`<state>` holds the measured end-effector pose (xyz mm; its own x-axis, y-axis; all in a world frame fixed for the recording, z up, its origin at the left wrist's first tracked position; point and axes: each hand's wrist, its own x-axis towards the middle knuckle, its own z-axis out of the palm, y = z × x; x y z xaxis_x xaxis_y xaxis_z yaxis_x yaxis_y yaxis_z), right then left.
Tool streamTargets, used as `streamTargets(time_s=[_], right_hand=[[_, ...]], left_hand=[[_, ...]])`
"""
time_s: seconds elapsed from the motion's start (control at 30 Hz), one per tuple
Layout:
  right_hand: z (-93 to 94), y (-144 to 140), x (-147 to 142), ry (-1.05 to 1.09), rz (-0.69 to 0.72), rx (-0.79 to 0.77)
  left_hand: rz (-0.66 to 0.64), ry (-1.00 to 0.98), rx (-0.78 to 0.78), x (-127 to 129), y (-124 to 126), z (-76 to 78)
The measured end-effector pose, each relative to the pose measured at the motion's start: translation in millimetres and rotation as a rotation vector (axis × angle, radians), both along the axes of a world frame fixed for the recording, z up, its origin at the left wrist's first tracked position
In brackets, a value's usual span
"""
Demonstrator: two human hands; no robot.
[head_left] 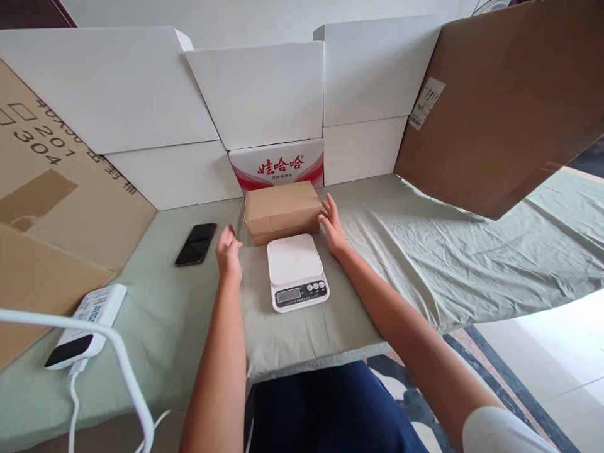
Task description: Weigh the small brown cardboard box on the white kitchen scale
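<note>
A small brown cardboard box [282,211] lies on the green cloth just behind a white digital kitchen scale [296,270]. My right hand [332,228] is open with its fingertips against the box's right end. My left hand [228,251] hovers open a little to the left of the box and the scale, touching neither. Nothing lies on the scale's platform.
A black phone [196,243] lies left of my left hand. A white power bank with a cable [87,326] sits at the near left. White boxes [264,88] and brown cardboard sheets [500,107] wall the table on three sides. The table edge [330,358] runs in front of me.
</note>
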<state>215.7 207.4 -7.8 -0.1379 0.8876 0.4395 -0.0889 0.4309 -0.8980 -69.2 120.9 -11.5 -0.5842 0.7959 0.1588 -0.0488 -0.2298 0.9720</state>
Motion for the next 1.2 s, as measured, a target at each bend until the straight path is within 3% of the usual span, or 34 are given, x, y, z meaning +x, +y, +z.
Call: streamTargets(time_s=[0.23,0.47,0.67,0.87,1.2], right_hand=[[2.2,-4,-5,-0.052,0.089,0.036],[12.2,-13,-1,-0.094,0.059,0.106],[24.2,-45,18,-0.126,-0.009,0.234],[15.0,-82,38,-0.124,0.022,0.196],[10.5,-101,39,-0.141,-0.002,0.22]], left_hand=[[-0.192,-0.033,-0.062,20,5,0.4],[-0.202,0.083,0.112,29,1,6.7],[-0.112,0.244,0.171,47,-44,14.0],[-0.09,0.252,0.08,61,-96,5.3],[-0.031,0.23,0.025,62,-117,-3.4]])
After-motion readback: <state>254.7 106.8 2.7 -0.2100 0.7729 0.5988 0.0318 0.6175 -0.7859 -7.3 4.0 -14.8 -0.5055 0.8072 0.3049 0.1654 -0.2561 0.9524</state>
